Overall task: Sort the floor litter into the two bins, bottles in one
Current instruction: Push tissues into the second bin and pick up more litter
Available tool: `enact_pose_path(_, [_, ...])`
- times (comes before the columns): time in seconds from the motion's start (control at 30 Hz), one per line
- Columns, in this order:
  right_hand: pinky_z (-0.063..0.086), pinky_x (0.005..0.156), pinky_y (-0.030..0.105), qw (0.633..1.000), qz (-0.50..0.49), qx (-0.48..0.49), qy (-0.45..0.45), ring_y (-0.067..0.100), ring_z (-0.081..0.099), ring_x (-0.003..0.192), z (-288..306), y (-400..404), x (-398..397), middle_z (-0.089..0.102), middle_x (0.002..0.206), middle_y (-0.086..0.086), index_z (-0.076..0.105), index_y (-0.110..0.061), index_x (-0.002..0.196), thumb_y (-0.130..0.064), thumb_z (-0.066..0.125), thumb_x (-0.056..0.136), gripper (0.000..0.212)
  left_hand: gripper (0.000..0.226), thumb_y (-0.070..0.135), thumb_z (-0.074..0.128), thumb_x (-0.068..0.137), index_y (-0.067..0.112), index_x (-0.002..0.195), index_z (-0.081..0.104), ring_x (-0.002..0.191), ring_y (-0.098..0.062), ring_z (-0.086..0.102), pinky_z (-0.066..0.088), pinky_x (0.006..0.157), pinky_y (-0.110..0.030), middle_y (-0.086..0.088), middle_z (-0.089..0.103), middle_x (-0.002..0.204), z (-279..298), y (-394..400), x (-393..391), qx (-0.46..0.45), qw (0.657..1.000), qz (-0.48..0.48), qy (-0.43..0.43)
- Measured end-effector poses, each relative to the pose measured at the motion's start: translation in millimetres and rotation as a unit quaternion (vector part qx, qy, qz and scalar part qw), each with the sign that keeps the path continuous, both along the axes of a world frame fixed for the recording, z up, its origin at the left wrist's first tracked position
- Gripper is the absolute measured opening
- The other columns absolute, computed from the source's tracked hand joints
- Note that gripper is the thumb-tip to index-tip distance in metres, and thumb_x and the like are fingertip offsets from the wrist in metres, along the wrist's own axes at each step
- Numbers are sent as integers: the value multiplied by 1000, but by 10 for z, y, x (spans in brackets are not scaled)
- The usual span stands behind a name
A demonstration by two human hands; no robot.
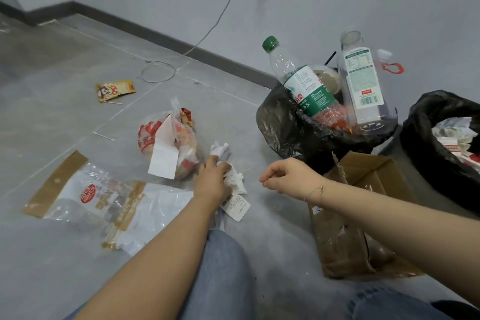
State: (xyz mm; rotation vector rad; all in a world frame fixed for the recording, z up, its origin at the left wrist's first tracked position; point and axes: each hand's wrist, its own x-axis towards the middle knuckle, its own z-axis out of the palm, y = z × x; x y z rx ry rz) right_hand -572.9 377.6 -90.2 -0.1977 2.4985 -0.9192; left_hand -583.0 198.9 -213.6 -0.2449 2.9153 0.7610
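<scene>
On the grey tiled floor (65, 65), the left hand (211, 182) closes its fingers on a crumpled white tissue (235, 179), while the right hand (288, 176) hovers empty with fingers loosely curled. Two black-lined bins stand by the wall: the near bin (283, 125) holds two clear plastic bottles (306, 86), the far bin (426, 138) paper scraps. Three wrappers lie scattered: a small yellow packet (115, 89), a red-and-white bag (168, 143) and a large clear package (104, 202), with open floor to the left.

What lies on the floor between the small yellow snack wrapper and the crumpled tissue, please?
In the head view, a tied plastic bag of red-printed wrappers sits between the yellow snack wrapper and the crumpled tissue, which the left hand grips.
</scene>
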Motion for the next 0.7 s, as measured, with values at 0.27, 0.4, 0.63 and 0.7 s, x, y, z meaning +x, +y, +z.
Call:
enact_pose_path(0.27, [52, 77, 26, 991, -104, -80, 21, 9, 58, 69, 5, 204, -24, 67, 77, 2, 69, -21, 78, -6, 62, 84, 18, 17, 15, 76, 77, 21, 91, 69, 94, -23, 58, 43, 76, -25, -2, 53, 105, 187, 43, 50, 204, 974, 69, 72])
enact_pose_path(0.4, [55, 76, 29, 973, -159, -166, 17, 16, 62, 85, 81, 231, 46, 66, 96, 8, 66, -9, 106, -4, 64, 85, 21, 20, 13, 79, 76, 18, 92, 71, 78, -9, 63, 51, 71, -19, 5, 68, 97, 719, 266, 301, 429, 899, 40, 73])
enact_pose_path(0.63, [56, 83, 24, 941, -165, -294, -9, 17, 65, 104, 190, 366, 260, 68, 112, 5, 61, -10, 119, -1, 69, 82, 39, 37, 11, 79, 75, 17, 109, 65, 85, -7, 66, 51, 65, -18, 3, 71, 103, 930, 530, 679, 544, 838, 28, 26])
enact_pose_path(0.7, [56, 83, 24, 939, -165, -301, 3, 16, 66, 100, 226, 416, 301, 70, 107, 4, 63, -10, 117, 4, 67, 81, 39, 35, 8, 78, 75, 13, 105, 62, 79, -8, 66, 50, 60, -17, -1, 71, 101, 993, 568, 693, 573, 817, 57, 28])
